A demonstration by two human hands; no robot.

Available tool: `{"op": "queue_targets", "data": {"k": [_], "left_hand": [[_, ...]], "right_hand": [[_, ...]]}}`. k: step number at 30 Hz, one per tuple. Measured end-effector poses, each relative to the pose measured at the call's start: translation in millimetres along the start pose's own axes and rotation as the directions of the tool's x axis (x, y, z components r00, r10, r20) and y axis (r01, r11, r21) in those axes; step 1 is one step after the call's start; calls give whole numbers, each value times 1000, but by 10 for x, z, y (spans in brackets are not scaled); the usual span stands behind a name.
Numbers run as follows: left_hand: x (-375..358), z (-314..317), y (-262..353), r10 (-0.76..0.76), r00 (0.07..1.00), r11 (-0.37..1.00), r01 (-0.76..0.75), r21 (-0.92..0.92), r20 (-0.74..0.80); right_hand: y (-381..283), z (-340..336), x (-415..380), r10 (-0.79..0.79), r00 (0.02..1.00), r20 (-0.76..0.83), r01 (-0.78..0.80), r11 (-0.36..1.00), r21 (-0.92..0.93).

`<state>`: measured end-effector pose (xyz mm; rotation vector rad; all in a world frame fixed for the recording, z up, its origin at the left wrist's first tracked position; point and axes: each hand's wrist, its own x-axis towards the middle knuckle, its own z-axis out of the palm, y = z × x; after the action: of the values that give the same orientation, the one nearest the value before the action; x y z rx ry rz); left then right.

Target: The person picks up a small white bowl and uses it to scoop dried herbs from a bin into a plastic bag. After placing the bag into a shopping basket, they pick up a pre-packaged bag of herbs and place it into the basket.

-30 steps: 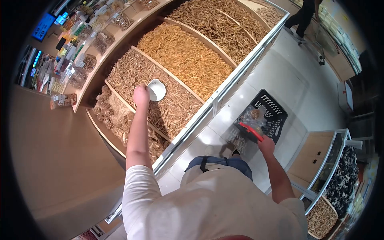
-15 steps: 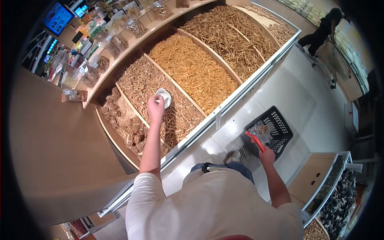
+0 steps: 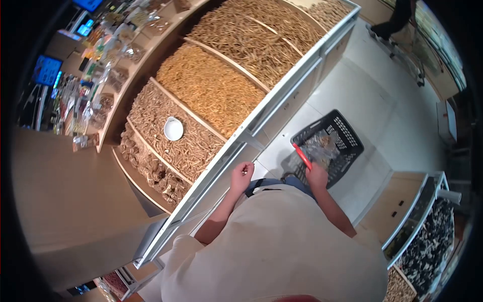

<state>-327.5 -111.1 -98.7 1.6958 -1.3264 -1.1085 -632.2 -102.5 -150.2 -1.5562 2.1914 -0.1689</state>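
My left hand [image 3: 242,176] is in front of my waist, beside the bin's front edge, with its fingers curled closed. A small bit seems to show between the fingertips, too small to name. My right hand [image 3: 316,176] is wrapped round the red handle [image 3: 302,155] of a black shopping basket [image 3: 350,146]. Inside the basket lie clear plastic bags [image 3: 322,144] with some brownish contents. A white bowl-like scoop [image 3: 173,129] rests on the light brown dried stick-like pieces [image 3: 191,150], apart from both hands.
The divided bin also holds yellow dried strands [image 3: 211,90] and darker brown pieces [image 3: 246,38]. Its metal-edged front [image 3: 251,133] runs diagonally beside me. Packaged goods [image 3: 105,103] line the back shelf. A person [image 3: 392,22] stands by a cart [image 3: 410,63] at upper right.
My left hand has left the white scoop on the dried pieces and drawn back toward my waist, fingers closed. My right hand still grips the basket handle, now closer to my body.
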Motion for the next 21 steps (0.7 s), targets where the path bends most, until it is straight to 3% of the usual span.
{"op": "queue_targets", "data": {"k": [7,10,18,21], "left_hand": [[123,522,349,22,912,984,-92,154,409],[263,565,436,6,916,956,-124,268,400],[331,650,409,-37,871,923,-158,350,491],[247,679,267,-126,856,934,-68,351,501]], "right_hand": [[155,-22,20,-54,998,15,52,994,97],[190,13,-3,-81,996,38,77,992,101],[321,160,-216,-179,983,46,175,980,93],[353,128,-336,-202,978,56,194,974,117]]}}
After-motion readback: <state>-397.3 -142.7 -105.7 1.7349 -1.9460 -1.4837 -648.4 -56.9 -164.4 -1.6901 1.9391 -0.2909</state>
